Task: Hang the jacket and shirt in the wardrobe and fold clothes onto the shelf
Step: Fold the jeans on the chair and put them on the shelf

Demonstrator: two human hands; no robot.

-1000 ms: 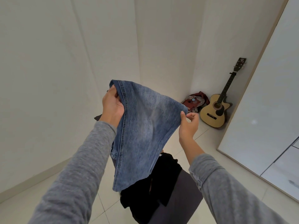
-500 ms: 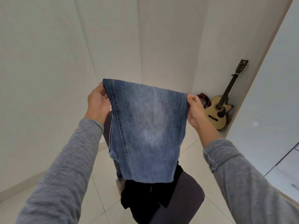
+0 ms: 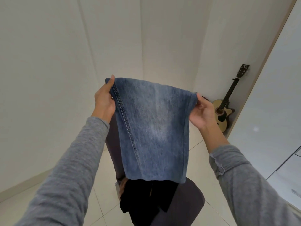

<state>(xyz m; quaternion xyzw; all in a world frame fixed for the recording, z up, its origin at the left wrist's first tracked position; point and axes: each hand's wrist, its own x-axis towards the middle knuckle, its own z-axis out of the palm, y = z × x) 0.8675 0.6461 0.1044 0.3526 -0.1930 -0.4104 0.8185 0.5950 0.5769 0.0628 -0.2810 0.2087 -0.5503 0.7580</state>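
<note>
Out in front, between two outstretched arms in grey sleeves (image 3: 70, 168), hangs the piece of blue denim (image 3: 153, 128), folded over and held up in the air by its top edge. Over to the left hand (image 3: 104, 101), which has the top left corner: thumb laid along the front beside the stitched seam, the other fingers tucked behind the cloth and out of sight, so that's a full grip. Now the right hand (image 3: 201, 113) at the top right corner, and it's a pinch, thumb up on the edge, fingers curled in under it, palm turned towards the camera. That top edge runs taut from one hand to the other, sloping down a touch to the right, and the denim drops flat and smooth to a straight lower edge. Directly below that edge, a dark chair (image 3: 190, 198) stands on the pale tiled floor (image 3: 48, 201), with a black garment (image 3: 143, 203) heaped on its seat and spilling over the front. Across on the right, a tall white wardrobe front (image 3: 268, 111) closes off that side, and an acoustic guitar (image 3: 226, 108) leans upright in the corner between it and the plain white wall (image 3: 48, 62).
</note>
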